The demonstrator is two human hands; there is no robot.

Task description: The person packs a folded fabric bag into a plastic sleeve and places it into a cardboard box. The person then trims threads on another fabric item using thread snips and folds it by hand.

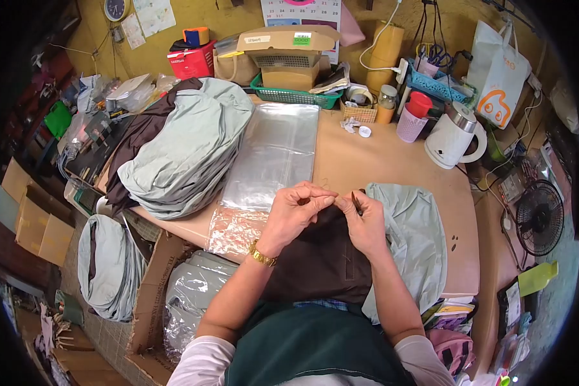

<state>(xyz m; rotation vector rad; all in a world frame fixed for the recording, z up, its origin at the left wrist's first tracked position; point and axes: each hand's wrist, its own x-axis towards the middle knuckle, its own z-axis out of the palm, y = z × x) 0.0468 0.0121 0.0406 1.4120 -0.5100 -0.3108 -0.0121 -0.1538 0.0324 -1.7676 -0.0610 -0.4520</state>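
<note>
Both hands meet above a dark brown cloth (318,270) at the table's front. My left hand (300,209), with a gold watch at the wrist, is closed in a pinch at the cloth's upper edge; what lies between its fingertips is too small to name. My right hand (365,222) is closed around a small dark pointed tool (357,204), its fingertips touching those of my left hand. Beside my right forearm lies a pale grey-green cloth (415,235). Clear plastic sheets (270,154) lie beyond my left hand.
A tall pile of grey-green garments (186,141) stands at the left of the table (360,151). A white kettle (453,135) and pink cup (410,123) stand at the back right. A cardboard box (151,302) with wrapped items sits below left.
</note>
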